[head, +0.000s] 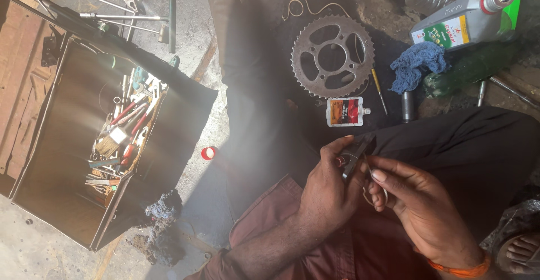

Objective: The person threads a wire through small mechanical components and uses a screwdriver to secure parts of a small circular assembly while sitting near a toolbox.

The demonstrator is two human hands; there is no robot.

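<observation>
My left hand (pixel 329 187) is closed around a small dark tool (pixel 357 153), likely pliers, held over my lap. My right hand (pixel 419 201) is right beside it, fingers pinching a thin wire or small part at the tool's tip; the part itself is too small to make out. An orange band (pixel 458 269) circles my right wrist. On the dark ground beyond the hands lies a toothed metal sprocket (pixel 333 56), with a small white and red pouch (pixel 346 112) just below it.
An open metal toolbox (pixel 73 145) full of tools stands at left, long wrenches (pixel 124 16) behind it. A grey oil bottle (pixel 464 18), blue rag (pixel 417 65), screwdriver (pixel 379 90) and red cap (pixel 208 153) lie around. A sandalled foot (pixel 520 252) shows at bottom right.
</observation>
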